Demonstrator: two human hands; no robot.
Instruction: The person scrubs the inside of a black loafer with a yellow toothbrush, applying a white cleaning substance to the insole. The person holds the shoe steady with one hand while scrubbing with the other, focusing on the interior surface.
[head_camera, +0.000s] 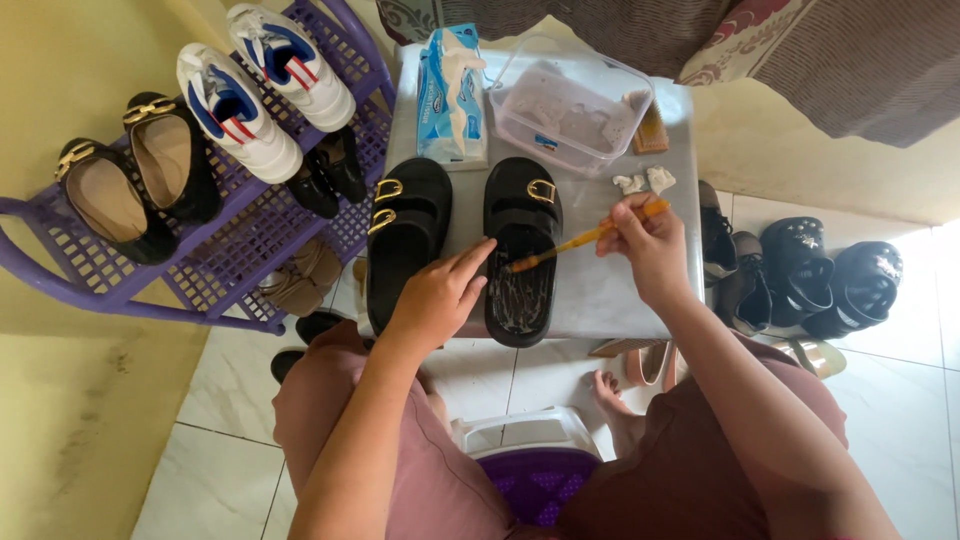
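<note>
The black sandal (522, 250) lies sole-down on the small grey table (600, 290), right of its twin (405, 235), its footbed streaked with pale foam. Its heel end overhangs the near table edge. The left hand (435, 300) rests between the pair, index finger stretched onto the sandal's inner rim, the other fingers loosely curled and gripping nothing. The right hand (648, 245) has its fingers clamped on an orange toothbrush (580, 240), whose head touches the footbed; the bristles are too small to make out.

The person's lap hides the table's front legs and part of a purple stool (535, 480). The floor is pale glossy tile beside a yellow wall.

At the table's far end stand a blue tissue pack (450, 90), a clear plastic tub (570, 110) of cloudy water, a scrub brush (652, 130) half hidden behind it, and crumpled tissue (645, 182). A purple shoe rack (230, 240) left holds white sneakers (260, 90) and black flats (135, 180). More dark sandals (810, 275) sit on the floor right.
</note>
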